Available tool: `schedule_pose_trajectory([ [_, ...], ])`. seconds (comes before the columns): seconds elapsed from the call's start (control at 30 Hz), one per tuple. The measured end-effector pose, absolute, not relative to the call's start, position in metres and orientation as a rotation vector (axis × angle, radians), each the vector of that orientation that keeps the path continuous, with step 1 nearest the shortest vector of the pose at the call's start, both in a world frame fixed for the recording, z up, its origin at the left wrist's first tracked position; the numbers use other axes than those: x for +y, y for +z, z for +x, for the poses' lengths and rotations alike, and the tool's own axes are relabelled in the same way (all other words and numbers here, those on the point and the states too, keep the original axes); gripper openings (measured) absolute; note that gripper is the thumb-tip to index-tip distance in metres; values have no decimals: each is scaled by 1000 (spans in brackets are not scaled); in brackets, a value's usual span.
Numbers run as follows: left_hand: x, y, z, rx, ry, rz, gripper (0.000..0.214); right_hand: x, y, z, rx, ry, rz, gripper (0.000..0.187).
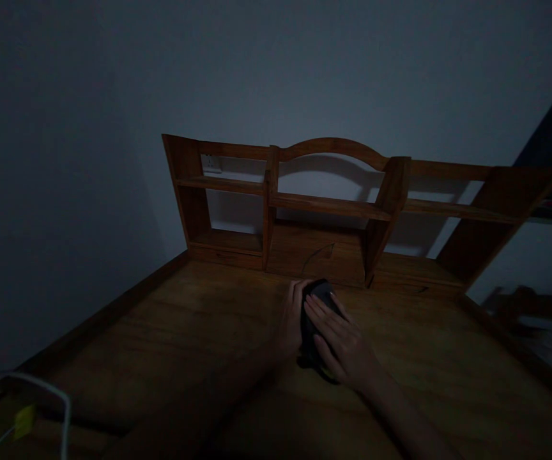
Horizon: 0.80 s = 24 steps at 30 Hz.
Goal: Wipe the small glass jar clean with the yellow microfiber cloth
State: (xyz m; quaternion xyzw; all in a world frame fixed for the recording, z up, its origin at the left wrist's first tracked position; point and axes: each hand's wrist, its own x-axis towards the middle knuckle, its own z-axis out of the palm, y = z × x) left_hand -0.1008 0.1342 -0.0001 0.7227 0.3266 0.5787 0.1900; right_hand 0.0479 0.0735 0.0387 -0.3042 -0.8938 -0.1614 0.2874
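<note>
A dark, rounded object point(315, 300), perhaps a folded cloth or pouch, lies on the wooden desk point(184, 332) near the middle. My left hand point(291, 319) cups its left side with curled fingers. My right hand point(340, 338) lies flat on top of it, fingers stretched out and pressed against it. The light is dim and most of the object is hidden under my hands.
A wooden shelf unit point(333, 204) with several open compartments stands along the desk's back edge against the wall. A white cable point(41, 390) and a small yellow tag point(23, 420) lie at the front left corner. A chair back shows at the right.
</note>
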Motion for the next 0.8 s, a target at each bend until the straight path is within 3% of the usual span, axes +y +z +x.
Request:
schedule_pose_trajectory([
  [0.23, 144, 2, -91, 1073, 1727, 1909, 43, 75, 34, 61, -2134, -498, -811, 51],
  [0.37, 135, 4, -94, 955, 1600, 2036, 38, 77, 37, 56, -2216, -484, -929, 57],
  [0.6, 136, 5, -98, 1010, 1605, 1991, 39, 74, 32, 57, -2275, -438, -715, 55],
  [0.8, 136, 7, -93, 1042, 1599, 2015, 37, 77, 36, 58, -2140, -510, -941, 54],
])
